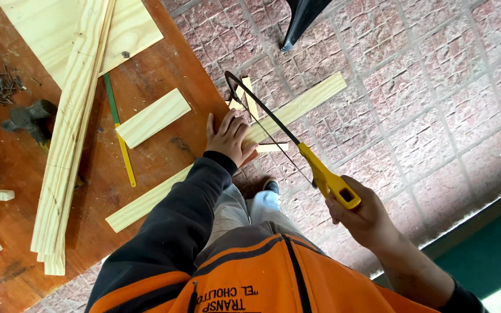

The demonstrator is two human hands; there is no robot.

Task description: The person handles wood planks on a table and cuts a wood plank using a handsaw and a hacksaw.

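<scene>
right hand [362,219] clenched on yellow saw [297,148] handle | blade laid across plank [227,152] just beyond left fingertips | left hand [227,139] pressed flat on plank at table [146,87] edge | offcuts [244,95] beyond fingers

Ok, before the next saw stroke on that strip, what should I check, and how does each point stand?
1. Left hand pressing the strip on the table edge: ok.
2. Right hand gripping the saw handle: ok.
3. Blade on the strip beside the table edge: ok.
4. Fingers clear of the blade: not ok, very close.
5. Overhanging end supported: not ok.
6. Cut line marked: cannot tell.
</scene>
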